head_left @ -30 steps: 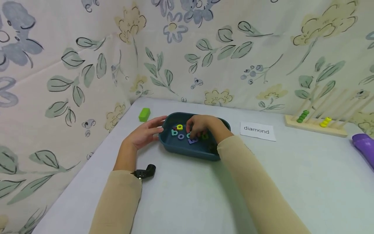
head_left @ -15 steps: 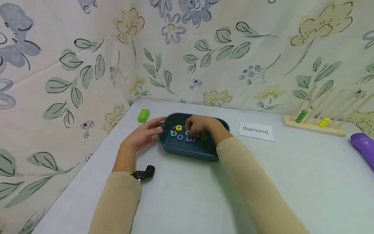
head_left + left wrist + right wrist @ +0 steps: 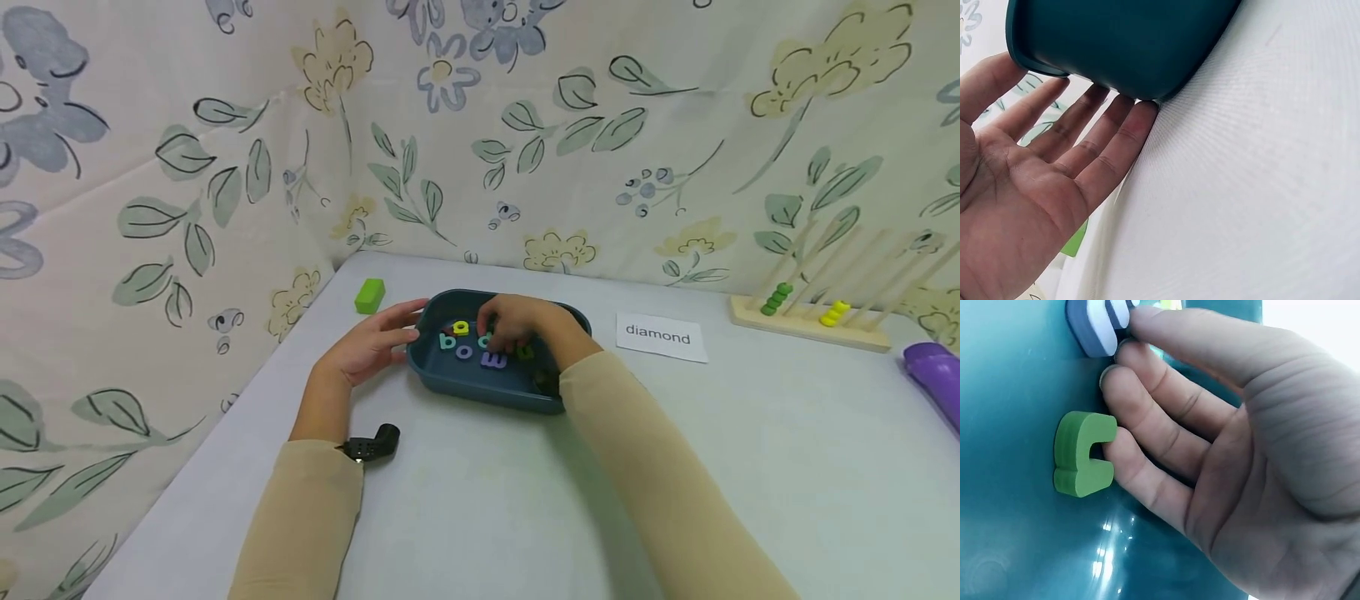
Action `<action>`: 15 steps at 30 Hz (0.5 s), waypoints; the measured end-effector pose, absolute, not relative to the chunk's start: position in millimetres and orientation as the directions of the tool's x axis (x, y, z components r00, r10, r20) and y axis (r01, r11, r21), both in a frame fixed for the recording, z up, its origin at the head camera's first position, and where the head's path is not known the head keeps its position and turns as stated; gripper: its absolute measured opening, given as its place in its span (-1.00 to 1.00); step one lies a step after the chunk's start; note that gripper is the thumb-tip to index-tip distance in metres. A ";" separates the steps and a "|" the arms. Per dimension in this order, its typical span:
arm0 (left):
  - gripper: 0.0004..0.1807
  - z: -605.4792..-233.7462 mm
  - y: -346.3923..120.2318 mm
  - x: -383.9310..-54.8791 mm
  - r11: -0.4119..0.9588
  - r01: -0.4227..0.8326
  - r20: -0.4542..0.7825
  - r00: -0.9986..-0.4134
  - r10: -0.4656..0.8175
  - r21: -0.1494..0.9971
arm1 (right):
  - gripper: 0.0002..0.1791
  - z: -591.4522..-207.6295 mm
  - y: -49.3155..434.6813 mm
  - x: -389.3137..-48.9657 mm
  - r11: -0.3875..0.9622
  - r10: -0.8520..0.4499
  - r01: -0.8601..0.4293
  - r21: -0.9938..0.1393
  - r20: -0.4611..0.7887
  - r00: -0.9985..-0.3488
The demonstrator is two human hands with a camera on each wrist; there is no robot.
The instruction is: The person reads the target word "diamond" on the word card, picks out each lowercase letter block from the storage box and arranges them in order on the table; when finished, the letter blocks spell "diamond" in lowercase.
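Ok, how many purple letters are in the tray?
2 that I can see: a purple o toward the left of the tray, and a purple m just right of it. More may be hidden under the right hand.

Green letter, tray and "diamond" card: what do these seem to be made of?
Green letter: perhaps foam or painted wood, matte; it is thick, evenly coloured and shows no bright glare. 
Tray: probably moulded plastic with a slight gloss, given the rounded corners and bright highlights on its floor. 
"diamond" card: likely paper or thin card, matte, flat and white with dark lettering.
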State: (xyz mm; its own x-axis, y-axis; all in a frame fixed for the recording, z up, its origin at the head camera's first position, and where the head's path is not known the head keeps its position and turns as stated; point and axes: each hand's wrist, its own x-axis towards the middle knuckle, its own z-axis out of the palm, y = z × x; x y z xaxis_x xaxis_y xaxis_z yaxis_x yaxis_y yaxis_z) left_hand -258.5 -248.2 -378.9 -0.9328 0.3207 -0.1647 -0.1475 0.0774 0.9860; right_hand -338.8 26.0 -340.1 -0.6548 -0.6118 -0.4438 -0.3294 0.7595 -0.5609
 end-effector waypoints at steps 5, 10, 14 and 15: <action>-0.31 -378.6 -248.9 -258.5 0.074 -0.146 -0.162 -0.932 0.324 0.987 | -0.76 -338.6 27.7 -341.5 0.715 -0.654 -0.323 -0.620 -0.431 -0.622; -0.32 -378.5 -248.9 -258.1 0.076 -0.153 -0.170 -0.933 0.319 0.985 | -0.74 -337.7 28.7 -343.9 0.693 -0.665 -0.295 -0.658 -0.425 -0.614; -0.32 -378.8 -248.9 -257.7 0.080 -0.151 -0.169 -0.933 0.318 0.985 | -0.72 -337.1 27.9 -344.3 0.677 -0.668 -0.273 -0.683 -0.415 -0.618; -0.32 -379.0 -248.7 -257.5 0.080 -0.151 -0.169 -0.933 0.318 0.985 | -0.72 -337.0 28.1 -344.4 0.673 -0.669 -0.272 -0.687 -0.410 -0.620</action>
